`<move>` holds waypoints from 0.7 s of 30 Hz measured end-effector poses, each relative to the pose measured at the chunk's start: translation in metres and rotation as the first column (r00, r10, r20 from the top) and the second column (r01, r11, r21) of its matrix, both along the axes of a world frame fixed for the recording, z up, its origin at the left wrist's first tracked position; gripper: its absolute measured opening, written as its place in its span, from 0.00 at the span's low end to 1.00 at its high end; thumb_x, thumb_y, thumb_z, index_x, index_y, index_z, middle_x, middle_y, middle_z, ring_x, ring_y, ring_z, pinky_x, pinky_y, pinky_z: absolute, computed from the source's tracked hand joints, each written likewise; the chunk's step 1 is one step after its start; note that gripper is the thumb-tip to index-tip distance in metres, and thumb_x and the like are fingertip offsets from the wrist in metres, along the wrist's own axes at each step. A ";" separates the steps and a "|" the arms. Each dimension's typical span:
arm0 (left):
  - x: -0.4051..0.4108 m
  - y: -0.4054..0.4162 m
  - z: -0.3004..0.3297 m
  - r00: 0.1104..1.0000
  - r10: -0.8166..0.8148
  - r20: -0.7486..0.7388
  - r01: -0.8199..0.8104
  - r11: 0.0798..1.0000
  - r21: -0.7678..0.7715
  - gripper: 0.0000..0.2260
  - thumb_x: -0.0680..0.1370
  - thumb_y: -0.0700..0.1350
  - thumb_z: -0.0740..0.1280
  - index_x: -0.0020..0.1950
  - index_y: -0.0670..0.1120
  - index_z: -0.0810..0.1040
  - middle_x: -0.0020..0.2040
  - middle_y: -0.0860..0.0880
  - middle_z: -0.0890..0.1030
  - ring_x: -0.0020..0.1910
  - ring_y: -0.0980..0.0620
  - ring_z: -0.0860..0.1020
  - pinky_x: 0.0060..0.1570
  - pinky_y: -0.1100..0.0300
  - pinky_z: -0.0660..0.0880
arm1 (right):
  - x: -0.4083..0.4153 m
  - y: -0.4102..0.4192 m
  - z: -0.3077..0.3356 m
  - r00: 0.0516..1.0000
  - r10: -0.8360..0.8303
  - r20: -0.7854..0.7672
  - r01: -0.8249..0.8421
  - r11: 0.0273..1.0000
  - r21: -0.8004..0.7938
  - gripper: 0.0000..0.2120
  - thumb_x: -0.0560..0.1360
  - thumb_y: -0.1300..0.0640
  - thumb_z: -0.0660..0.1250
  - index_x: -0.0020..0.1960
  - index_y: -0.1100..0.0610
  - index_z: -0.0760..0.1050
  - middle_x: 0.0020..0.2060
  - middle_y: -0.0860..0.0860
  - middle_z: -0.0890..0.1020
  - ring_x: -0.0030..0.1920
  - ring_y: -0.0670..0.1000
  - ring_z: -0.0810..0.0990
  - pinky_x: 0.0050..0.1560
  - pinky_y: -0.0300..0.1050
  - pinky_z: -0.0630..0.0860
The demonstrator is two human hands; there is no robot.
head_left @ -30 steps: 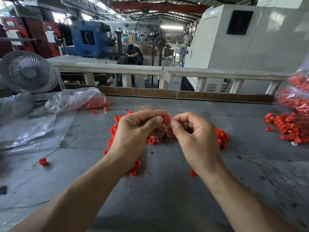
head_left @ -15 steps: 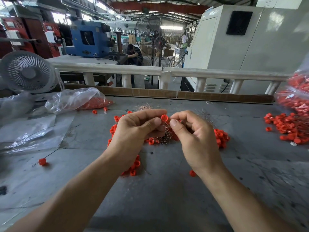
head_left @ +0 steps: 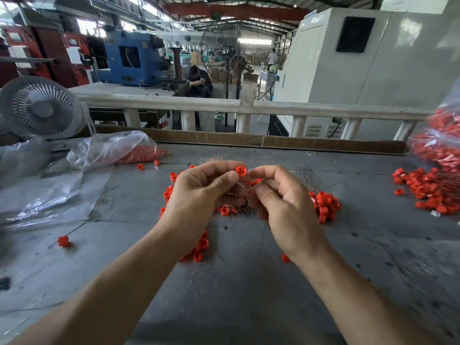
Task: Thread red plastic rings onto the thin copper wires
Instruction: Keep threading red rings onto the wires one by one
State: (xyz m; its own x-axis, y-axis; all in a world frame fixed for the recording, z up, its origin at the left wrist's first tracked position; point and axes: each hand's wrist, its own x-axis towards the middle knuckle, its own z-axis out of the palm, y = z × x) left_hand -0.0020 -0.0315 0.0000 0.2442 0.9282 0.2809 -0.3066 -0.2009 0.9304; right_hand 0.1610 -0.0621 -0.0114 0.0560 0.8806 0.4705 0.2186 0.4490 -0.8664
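My left hand pinches a red plastic ring between thumb and forefinger, raised above the grey table. My right hand is beside it with curled fingers, its forefinger tip touching the ring; a thin copper wire in its pinch is too fine to make out. A bundle of copper wires lies on the table behind my hands, partly hidden. Loose red rings are heaped under and around both hands.
A ring threaded on a wire lies at the left. Clear plastic bags with red rings sit at the far left, another bag and a ring pile at the right. A white fan and a railing stand behind.
Both hands have risen slightly with the ring. My right forefinger has stretched out to the ring and the right thumb has dropped lower.
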 end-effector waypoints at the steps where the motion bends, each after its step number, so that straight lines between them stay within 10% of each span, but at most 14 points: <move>1: 0.000 0.000 0.000 1.000 -0.001 -0.007 0.001 1.000 0.003 0.12 0.75 0.44 0.70 0.56 0.43 0.84 0.52 0.40 0.86 0.45 0.47 0.84 0.48 0.52 0.84 | 0.000 0.000 0.000 1.000 0.008 0.008 -0.008 1.000 -0.015 0.11 0.82 0.60 0.62 0.56 0.47 0.79 0.37 0.43 0.84 0.34 0.41 0.78 0.33 0.33 0.72; 14: 0.000 -0.003 0.003 0.992 -0.084 0.091 0.088 0.995 -0.044 0.13 0.77 0.41 0.68 0.59 0.37 0.80 0.53 0.36 0.86 0.53 0.39 0.86 0.48 0.53 0.84 | 0.007 0.002 0.001 0.994 0.056 0.095 -0.049 0.996 -0.077 0.15 0.82 0.65 0.63 0.59 0.46 0.78 0.42 0.48 0.87 0.40 0.55 0.84 0.34 0.47 0.77; 17: 0.001 -0.003 0.003 0.987 -0.099 0.129 0.107 0.993 -0.055 0.12 0.77 0.40 0.67 0.59 0.36 0.80 0.52 0.35 0.86 0.54 0.39 0.86 0.48 0.55 0.83 | 0.009 0.003 0.000 0.996 0.041 0.079 -0.036 0.997 -0.063 0.14 0.82 0.64 0.63 0.58 0.46 0.79 0.41 0.47 0.87 0.41 0.47 0.85 0.35 0.37 0.76; 21: 0.002 -0.003 0.005 0.985 -0.087 0.146 0.097 0.993 -0.062 0.13 0.76 0.41 0.68 0.58 0.36 0.80 0.51 0.35 0.86 0.53 0.40 0.86 0.50 0.54 0.84 | 0.009 0.005 0.001 0.996 -0.034 0.088 0.040 0.997 -0.062 0.12 0.81 0.61 0.65 0.57 0.46 0.79 0.41 0.47 0.87 0.41 0.52 0.85 0.38 0.53 0.81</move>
